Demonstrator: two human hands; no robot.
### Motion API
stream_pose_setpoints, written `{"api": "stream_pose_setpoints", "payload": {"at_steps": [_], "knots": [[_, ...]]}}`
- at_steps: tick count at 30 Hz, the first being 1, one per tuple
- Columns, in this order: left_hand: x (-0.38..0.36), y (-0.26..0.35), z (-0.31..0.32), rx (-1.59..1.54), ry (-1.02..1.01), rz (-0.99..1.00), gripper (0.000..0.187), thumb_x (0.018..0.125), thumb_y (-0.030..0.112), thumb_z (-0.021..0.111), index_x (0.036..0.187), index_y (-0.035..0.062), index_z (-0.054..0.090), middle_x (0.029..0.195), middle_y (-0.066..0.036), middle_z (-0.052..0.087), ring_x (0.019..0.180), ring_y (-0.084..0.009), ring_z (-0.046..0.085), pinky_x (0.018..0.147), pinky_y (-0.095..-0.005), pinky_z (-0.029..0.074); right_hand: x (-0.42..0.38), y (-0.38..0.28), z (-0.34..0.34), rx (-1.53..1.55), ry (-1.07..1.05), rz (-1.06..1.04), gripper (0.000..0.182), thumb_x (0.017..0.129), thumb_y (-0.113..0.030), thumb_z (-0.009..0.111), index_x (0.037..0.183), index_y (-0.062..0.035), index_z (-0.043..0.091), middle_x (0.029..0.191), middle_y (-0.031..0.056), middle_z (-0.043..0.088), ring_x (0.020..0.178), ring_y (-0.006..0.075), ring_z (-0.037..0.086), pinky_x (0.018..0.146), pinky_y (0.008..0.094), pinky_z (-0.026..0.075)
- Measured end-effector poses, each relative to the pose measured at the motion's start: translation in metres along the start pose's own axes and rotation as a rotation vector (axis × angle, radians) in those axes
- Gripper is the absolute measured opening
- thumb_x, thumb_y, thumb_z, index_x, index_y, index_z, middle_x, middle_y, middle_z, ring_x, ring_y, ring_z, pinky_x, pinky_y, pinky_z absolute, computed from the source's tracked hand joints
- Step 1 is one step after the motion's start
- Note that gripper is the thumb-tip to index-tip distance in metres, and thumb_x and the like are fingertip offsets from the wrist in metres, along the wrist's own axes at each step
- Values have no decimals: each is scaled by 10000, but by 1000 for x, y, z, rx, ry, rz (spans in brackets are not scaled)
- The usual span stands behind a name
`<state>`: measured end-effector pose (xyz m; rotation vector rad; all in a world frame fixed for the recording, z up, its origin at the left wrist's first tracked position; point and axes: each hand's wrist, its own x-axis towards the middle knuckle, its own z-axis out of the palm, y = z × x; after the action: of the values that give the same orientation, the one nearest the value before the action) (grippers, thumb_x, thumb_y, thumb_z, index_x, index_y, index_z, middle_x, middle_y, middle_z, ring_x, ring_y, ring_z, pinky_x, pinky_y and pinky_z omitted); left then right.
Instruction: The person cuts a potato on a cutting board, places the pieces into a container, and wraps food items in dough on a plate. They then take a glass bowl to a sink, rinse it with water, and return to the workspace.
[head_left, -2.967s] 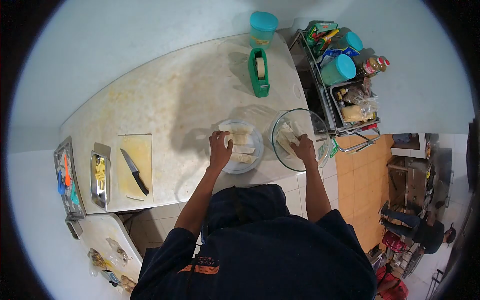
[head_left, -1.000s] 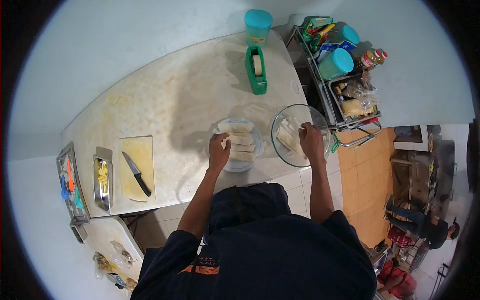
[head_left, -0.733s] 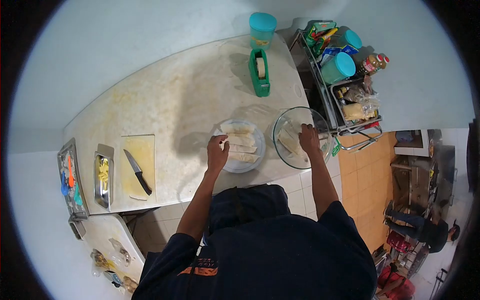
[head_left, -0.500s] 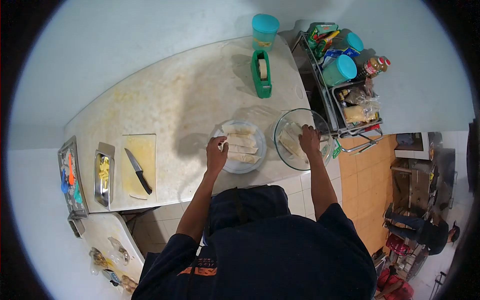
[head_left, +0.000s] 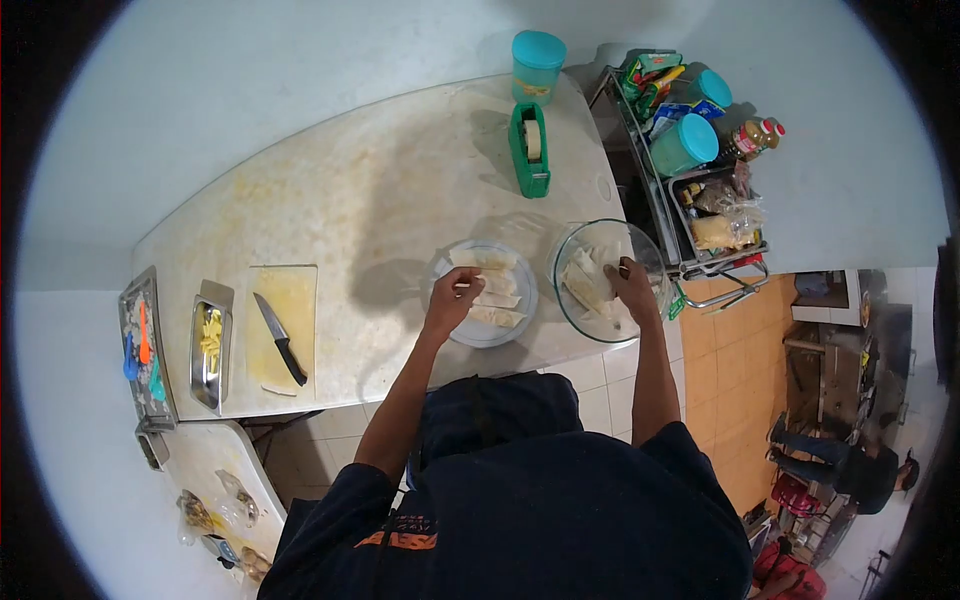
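Several pale rolls in thin wrappers (head_left: 497, 317) lie side by side on a round light plate (head_left: 527, 318). My left hand (head_left: 455, 300) is over the plate's left side, its fingers pinched at the left ends of the rolls; whether they grip one I cannot make out. To the right stands a clear glass bowl (head_left: 563, 305) with more wrapped rolls (head_left: 588, 283) inside. My right hand (head_left: 634, 287) reaches over the bowl's right part, fingers curled together beside those rolls. Anything between these fingers is hidden.
Left on the table are a yellow cutting board (head_left: 262, 340) with a black-handled knife (head_left: 286, 350) and a metal tray (head_left: 208, 388) of yellow strips. A green tape dispenser (head_left: 533, 175) and teal-lidded container (head_left: 537, 70) stand behind. A loaded rack (head_left: 655, 195) is at right; a person (head_left: 850, 465) stands beyond.
My left hand has moved right, further over the rolls on the plate. My right hand has shifted off the rolls in the bowl, which now show more. The view has shifted slightly.
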<state>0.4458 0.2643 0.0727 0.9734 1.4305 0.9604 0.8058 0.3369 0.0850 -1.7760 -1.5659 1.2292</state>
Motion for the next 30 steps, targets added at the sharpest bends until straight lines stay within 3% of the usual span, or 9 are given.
{"api": "stream_pose_setpoints", "payload": {"at_steps": [4,10,12,15,18,19,22,23,30], "knots": [[-4,41,8,-415,-192,-134,395,955,309,620,1205,7,577,1046,-112,654,868,-224,676,734,-329,564,-19,-73,-4,237,-166,24,307,937,-246,622,1057,35,596,848,38,634,721,74,527,602,261,418],[3,98,2,-574,-363,-215,501,993,426,514,1213,-23,547,1053,-154,641,896,-262,680,741,-386,600,-40,-191,41,85,-459,-121,415,935,-312,633,1158,31,564,880,89,626,839,116,567,728,256,464],[8,101,-9,-506,-355,-216,500,992,425,516,1199,-29,554,1057,-152,640,890,-265,682,745,-403,611,-11,-164,83,64,-583,-307,459,919,-324,645,1209,14,536,944,139,654,870,161,628,740,295,510],[13,88,-24,-380,-265,-212,411,955,309,611,1164,-43,572,1032,-160,641,901,-263,682,742,-413,621,-12,-169,124,106,-586,-165,406,929,-351,622,1106,-1,519,902,202,661,714,208,660,627,360,534],[27,30,-32,-353,-170,-227,348,915,196,664,1153,-44,579,1040,-167,635,907,-248,678,727,-395,622,7,-134,161,-66,-583,-110,446,895,-303,659,1189,-3,506,973,206,668,764,234,683,631,360,547],[30,10,-33,-364,-146,-248,331,901,156,677,1146,-45,582,1042,-166,633,902,-241,677,721,-387,623,10,-125,167,-115,-578,-51,403,884,-272,663,1143,5,529,982,217,673,832,280,689,700,374,547],[38,-16,-27,-323,-37,-299,310,888,103,669,1150,-36,582,990,-148,635,838,-226,673,693,-362,621,20,-85,181,-254,-405,-280,378,863,-235,670,1125,14,558,1004,221,674,917,332,676,788,400,534],[39,-16,-22,-384,37,-315,212,847,51,680,1046,-13,642,853,-90,633,691,-183,655,606,-303,609,22,-77,182,-240,-375,-287,364,858,-221,670,1118,13,567,1012,223,672,943,344,665,812,407,526],[67,-34,-9,13,120,-208,265,830,119,698,1069,14,646,858,-124,636,698,-244,673,634,-350,593,31,-58,189,-279,-170,-294,310,854,-162,648,1121,-15,590,1045,218,632,1038,390,605,872,452,506]]}}
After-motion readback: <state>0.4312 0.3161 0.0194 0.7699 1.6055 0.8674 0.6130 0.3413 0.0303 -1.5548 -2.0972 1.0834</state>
